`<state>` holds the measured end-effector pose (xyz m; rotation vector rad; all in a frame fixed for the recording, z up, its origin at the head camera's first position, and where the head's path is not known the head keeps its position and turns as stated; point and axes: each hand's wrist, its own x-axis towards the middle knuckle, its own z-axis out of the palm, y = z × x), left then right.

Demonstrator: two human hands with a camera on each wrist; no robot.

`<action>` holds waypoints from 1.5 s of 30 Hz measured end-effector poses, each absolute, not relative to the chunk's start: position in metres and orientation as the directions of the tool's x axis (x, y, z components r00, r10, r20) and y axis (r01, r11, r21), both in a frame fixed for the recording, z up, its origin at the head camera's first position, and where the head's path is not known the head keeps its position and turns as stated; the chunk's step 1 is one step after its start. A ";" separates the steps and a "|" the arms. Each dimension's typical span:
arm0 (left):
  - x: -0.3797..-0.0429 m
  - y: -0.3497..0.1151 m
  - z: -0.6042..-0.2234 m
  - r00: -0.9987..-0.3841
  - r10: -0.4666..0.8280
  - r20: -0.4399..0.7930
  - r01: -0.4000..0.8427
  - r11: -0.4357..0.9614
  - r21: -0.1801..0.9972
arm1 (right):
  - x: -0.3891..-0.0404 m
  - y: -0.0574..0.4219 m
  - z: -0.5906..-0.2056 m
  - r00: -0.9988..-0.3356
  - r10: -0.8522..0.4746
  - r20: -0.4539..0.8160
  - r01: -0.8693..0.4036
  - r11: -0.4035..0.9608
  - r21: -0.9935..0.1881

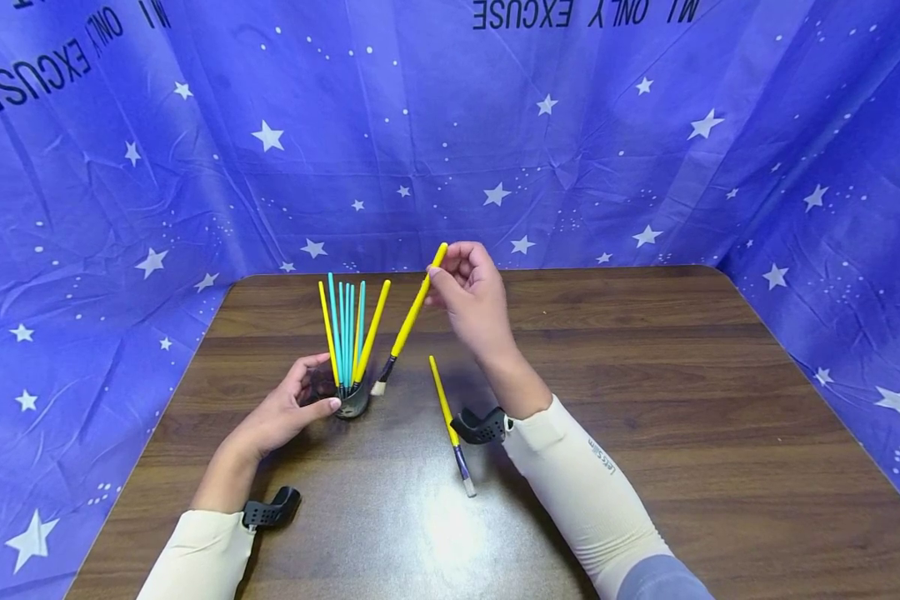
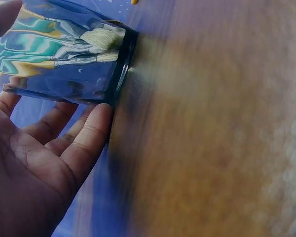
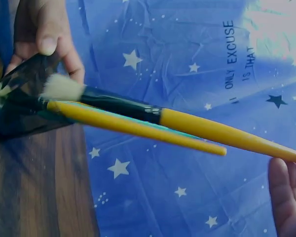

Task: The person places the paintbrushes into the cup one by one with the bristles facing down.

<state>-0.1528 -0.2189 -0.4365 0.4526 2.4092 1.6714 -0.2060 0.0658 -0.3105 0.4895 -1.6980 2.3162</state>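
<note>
A dark see-through glass (image 1: 353, 405) stands on the table, holding several yellow and turquoise paintbrushes (image 1: 347, 333), bristles down. My left hand (image 1: 288, 407) grips the glass from the left, thumb in front and fingers around its far side. In the left wrist view, the pale bristles (image 2: 102, 40) show through the glass wall. Up by the handle's tip, my right hand (image 1: 474, 300) pinches a yellow paintbrush (image 1: 412, 315) between thumb and fingers. It slants with its pale bristles down, just right of the glass. The right wrist view has its bristles overlapping the glass (image 3: 27, 96).
Another yellow paintbrush (image 1: 444, 400) lies on the wooden table (image 1: 645, 375), below my right wrist. Black wrist mounts (image 1: 482, 425) sit on both forearms. A blue star-printed curtain (image 1: 435, 150) hangs behind the table and along its sides.
</note>
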 end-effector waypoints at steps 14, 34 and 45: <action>-0.153 -0.220 -0.436 -0.939 0.343 0.018 0.145 0.350 0.926 | -0.198 0.032 -0.341 -0.916 0.027 0.401 -0.391 -0.294 -0.872; -0.153 -0.218 -0.434 -0.936 0.350 0.032 0.161 0.348 0.924 | -0.195 0.024 -0.376 -0.919 -0.200 0.339 -0.374 0.179 -0.910; -0.152 -0.219 -0.435 -0.942 0.334 0.003 0.133 0.367 0.921 | -0.207 0.060 -0.399 -0.897 -0.412 0.157 -0.384 0.555 -0.738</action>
